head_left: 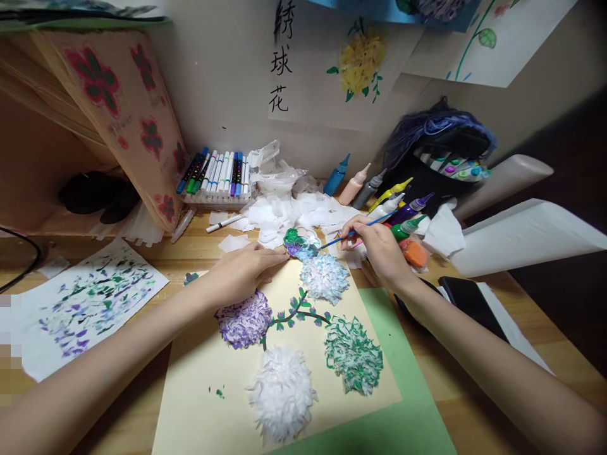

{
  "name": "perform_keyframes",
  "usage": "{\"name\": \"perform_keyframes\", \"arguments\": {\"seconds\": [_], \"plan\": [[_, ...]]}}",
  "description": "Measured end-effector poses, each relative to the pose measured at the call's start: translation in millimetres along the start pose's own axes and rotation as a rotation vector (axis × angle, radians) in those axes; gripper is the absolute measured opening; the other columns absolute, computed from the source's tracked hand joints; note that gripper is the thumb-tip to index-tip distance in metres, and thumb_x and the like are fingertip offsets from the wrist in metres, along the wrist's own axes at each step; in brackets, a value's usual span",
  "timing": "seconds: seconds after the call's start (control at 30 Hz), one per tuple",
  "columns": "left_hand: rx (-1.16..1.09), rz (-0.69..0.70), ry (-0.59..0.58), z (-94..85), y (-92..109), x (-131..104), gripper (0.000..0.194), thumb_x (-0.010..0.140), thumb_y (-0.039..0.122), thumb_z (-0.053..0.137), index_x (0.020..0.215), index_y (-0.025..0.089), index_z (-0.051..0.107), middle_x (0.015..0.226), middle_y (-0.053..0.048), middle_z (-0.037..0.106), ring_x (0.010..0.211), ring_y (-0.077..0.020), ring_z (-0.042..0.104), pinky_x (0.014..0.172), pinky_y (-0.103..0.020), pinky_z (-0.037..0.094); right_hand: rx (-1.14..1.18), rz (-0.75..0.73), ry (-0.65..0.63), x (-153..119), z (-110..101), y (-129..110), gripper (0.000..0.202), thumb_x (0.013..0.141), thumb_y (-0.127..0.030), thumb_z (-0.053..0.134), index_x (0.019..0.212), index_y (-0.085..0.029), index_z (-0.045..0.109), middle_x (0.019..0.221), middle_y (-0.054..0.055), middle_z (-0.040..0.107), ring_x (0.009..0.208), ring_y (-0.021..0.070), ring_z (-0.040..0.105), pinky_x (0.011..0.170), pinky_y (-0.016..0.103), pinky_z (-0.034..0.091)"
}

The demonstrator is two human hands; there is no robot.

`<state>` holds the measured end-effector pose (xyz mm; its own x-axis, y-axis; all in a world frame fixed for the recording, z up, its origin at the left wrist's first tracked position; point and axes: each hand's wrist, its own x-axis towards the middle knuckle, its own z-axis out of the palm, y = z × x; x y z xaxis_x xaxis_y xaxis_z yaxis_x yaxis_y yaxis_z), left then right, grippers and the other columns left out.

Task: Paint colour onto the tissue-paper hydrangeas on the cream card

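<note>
My right hand [372, 243] is closed round a thin blue paintbrush [339, 239], its tip at the right edge of a small round paint palette [298, 242]. Green, purple and blue paint lies in the palette. My left hand [241, 273] reaches in from the left, fingers together, fingertips gripping the palette's left edge. Just below the palette sits a blue-and-white paper flower [325, 278] on the cream paper [199, 373]. A purple flower [244, 321] lies under my left wrist. Lower are a green-tipped flower [355, 355] and a white flower [283, 395], with painted stems between.
A paint-daubed sheet [102, 300] lies at left. Behind are white paper scraps [279, 212], a marker box [218, 199] and several paint bottles, including a blue bottle [336, 177]. At right stand a black pen holder [427, 183] and a paper roll [526, 237], near a black phone-like object [472, 306].
</note>
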<state>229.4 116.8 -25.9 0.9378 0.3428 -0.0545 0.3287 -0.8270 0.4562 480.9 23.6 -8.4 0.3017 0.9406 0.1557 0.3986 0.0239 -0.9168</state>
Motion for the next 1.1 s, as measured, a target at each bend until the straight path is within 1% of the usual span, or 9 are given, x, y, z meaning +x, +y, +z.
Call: {"name": "perform_keyframes", "arguments": {"seconds": [0.1,0.23,0.37,0.6,0.73,0.83,0.9,0.97,1.1], "plan": [[-0.006,-0.004,0.002,-1.4,1.0,0.0,0.047,0.094,0.018,0.043,0.139,0.027,0.049,0.132,-0.005,0.062,0.105,-0.0237,0.054,0.078,-0.034,0.043,0.107,0.061,0.044,-0.4,-3.4,5.0,0.027,0.087,-0.025,0.043,0.065,-0.020,0.058,0.059,0.000,0.059,0.062,0.0153,0.057,0.064,0.028,0.041],[-0.006,-0.019,0.001,-2.5,1.6,-0.4,0.047,0.094,0.019,0.042,0.140,0.028,0.048,0.130,-0.005,0.063,0.105,-0.0235,0.054,0.078,-0.032,0.044,0.180,0.065,0.084,-6.0,-12.7,14.6,0.026,0.088,-0.026,0.043,0.068,-0.022,0.059,0.062,0.000,0.060,0.065,0.0162,0.060,0.067,0.029,0.045],[-0.013,-0.011,0.005,-2.0,0.4,-0.6,0.048,0.095,0.021,0.043,0.142,0.029,0.046,0.131,-0.005,0.062,0.105,-0.0238,0.055,0.080,-0.034,0.045,0.148,0.084,0.099,-11.6,-15.6,19.8,0.023,0.087,-0.027,0.046,0.069,-0.021,0.059,0.065,0.001,0.063,0.068,0.0171,0.063,0.067,0.029,0.047],[-0.007,-0.021,-0.001,-2.0,0.9,-0.6,0.047,0.096,0.023,0.043,0.143,0.028,0.045,0.132,-0.005,0.062,0.108,-0.0241,0.054,0.082,-0.034,0.045,0.034,0.031,0.014,-15.7,-6.0,19.9,0.023,0.088,-0.029,0.045,0.075,-0.020,0.062,0.069,0.001,0.067,0.074,0.0168,0.064,0.075,0.029,0.046],[0.000,-0.021,0.005,-0.9,0.3,-0.9,0.047,0.095,0.020,0.043,0.142,0.028,0.046,0.132,-0.006,0.062,0.108,-0.0239,0.055,0.081,-0.034,0.045,0.043,0.052,-0.008,-13.3,-6.3,16.9,0.022,0.086,-0.029,0.045,0.072,-0.020,0.061,0.067,0.002,0.066,0.073,0.0172,0.063,0.073,0.030,0.046],[-0.004,-0.021,0.004,-0.5,-0.2,-0.8,0.049,0.094,0.018,0.044,0.142,0.028,0.046,0.130,-0.006,0.063,0.108,-0.0238,0.055,0.081,-0.034,0.045,0.044,0.054,0.033,-9.6,-7.8,11.3,0.022,0.083,-0.030,0.047,0.066,-0.021,0.058,0.065,0.002,0.064,0.067,0.0170,0.062,0.066,0.029,0.045],[-0.013,-0.023,0.002,-0.9,-0.1,-0.7,0.049,0.093,0.018,0.044,0.142,0.028,0.046,0.132,-0.005,0.062,0.109,-0.0240,0.054,0.081,-0.034,0.046,0.026,0.044,0.064,-7.9,-8.4,8.3,0.023,0.083,-0.030,0.047,0.065,-0.020,0.058,0.067,0.003,0.065,0.066,0.0167,0.062,0.064,0.028,0.044],[-0.015,-0.024,-0.001,-1.7,0.4,-0.5,0.049,0.093,0.018,0.043,0.141,0.028,0.047,0.133,-0.005,0.062,0.109,-0.0243,0.054,0.082,-0.034,0.046,-0.010,0.028,0.065,-7.4,-8.6,7.0,0.024,0.084,-0.030,0.047,0.066,-0.020,0.060,0.068,0.002,0.065,0.067,0.0165,0.062,0.065,0.029,0.044],[-0.019,-0.022,-0.002,-2.7,1.6,-0.3,0.050,0.093,0.016,0.041,0.142,0.026,0.046,0.131,-0.006,0.062,0.107,-0.0244,0.054,0.082,-0.034,0.045,-0.048,0.024,0.018,-8.3,-7.7,8.2,0.024,0.087,-0.029,0.046,0.070,-0.020,0.062,0.064,0.001,0.064,0.067,0.0168,0.063,0.069,0.029,0.044]]}}
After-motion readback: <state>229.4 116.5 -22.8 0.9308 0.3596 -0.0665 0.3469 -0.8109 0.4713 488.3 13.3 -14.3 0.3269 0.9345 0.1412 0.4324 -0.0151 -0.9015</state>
